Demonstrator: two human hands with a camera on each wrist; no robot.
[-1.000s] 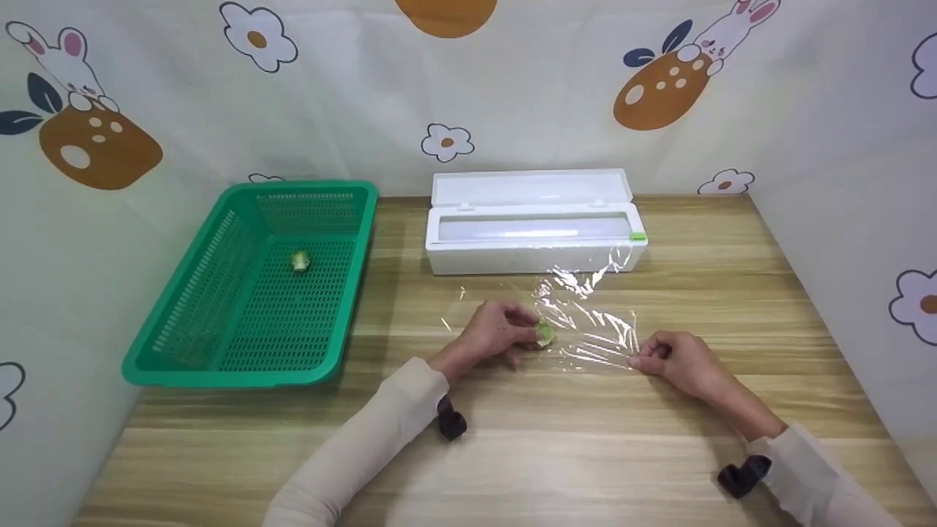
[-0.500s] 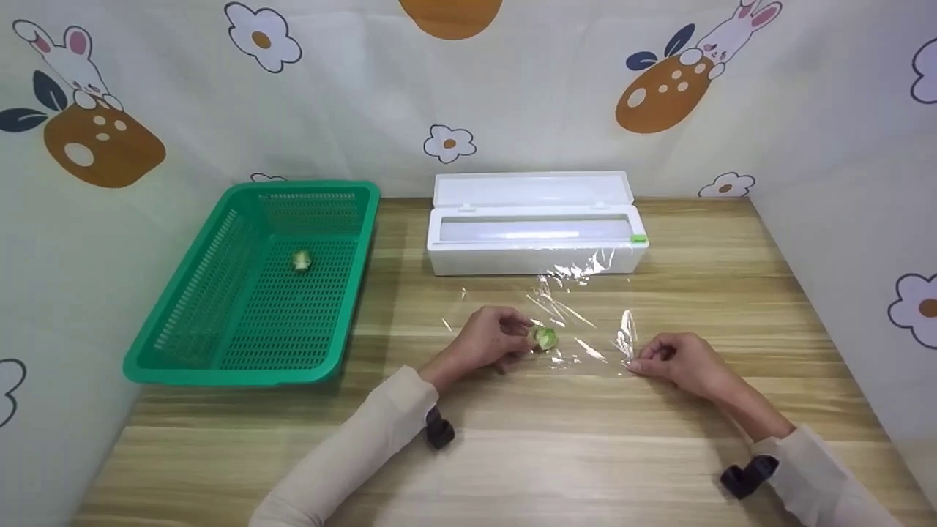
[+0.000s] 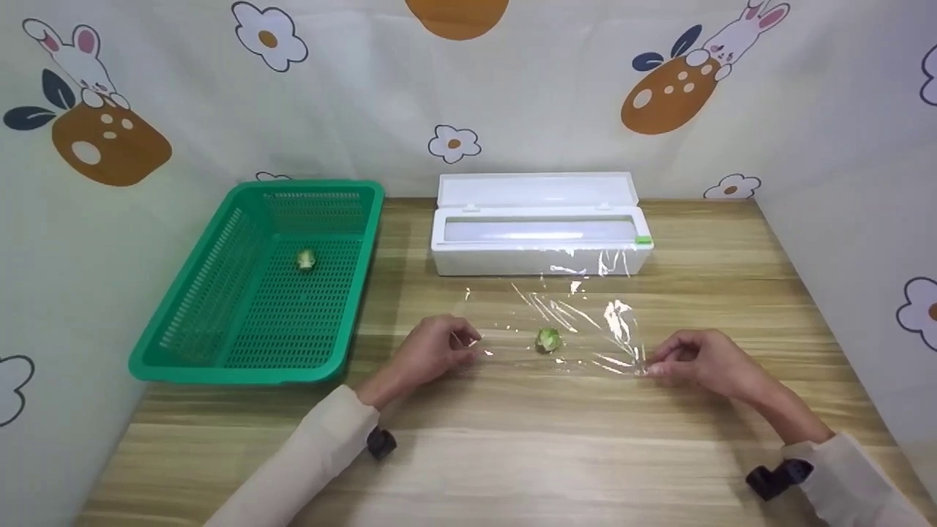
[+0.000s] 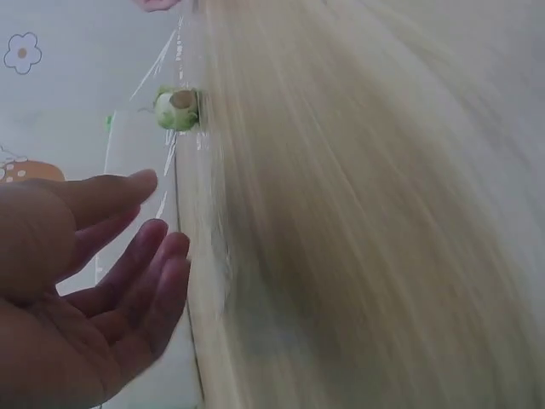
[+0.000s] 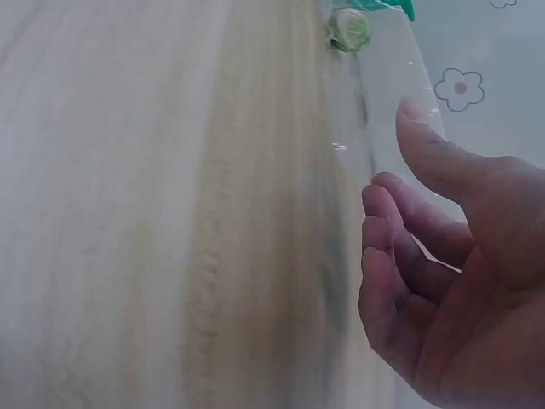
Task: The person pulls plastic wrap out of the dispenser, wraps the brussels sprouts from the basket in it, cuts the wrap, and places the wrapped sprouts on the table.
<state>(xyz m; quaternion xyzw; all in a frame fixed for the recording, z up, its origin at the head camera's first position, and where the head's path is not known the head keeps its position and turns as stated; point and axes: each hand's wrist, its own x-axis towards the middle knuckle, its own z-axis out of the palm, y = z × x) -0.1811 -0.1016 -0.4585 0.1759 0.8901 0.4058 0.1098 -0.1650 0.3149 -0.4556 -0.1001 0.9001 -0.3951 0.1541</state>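
A Brussels sprout [image 3: 547,339] lies on the clear cling film [image 3: 578,315], its cut stem end visible in the left wrist view. The film stretches toward me from a white dispenser box [image 3: 542,256] with its lid up. Beside the film's left front corner is my left hand [image 3: 437,348]; thumb and fingers stand apart with nothing between them in the left wrist view. My right hand [image 3: 714,362] is at the right front corner of the film. In the right wrist view its thumb and loosely bent fingers [image 5: 379,256] are apart too.
To the left stands a green plastic basket [image 3: 353,293] with another Brussels sprout [image 3: 306,259] inside. A green slider [image 3: 643,240] sits at the box's right end. Patterned cloth [image 3: 351,95] walls the table [image 3: 512,454] at the back and sides.
My left hand has let go of the Brussels sprout and moved left to the film's edge. The sprout stays on the film. My right hand has loosened and shifted slightly right.
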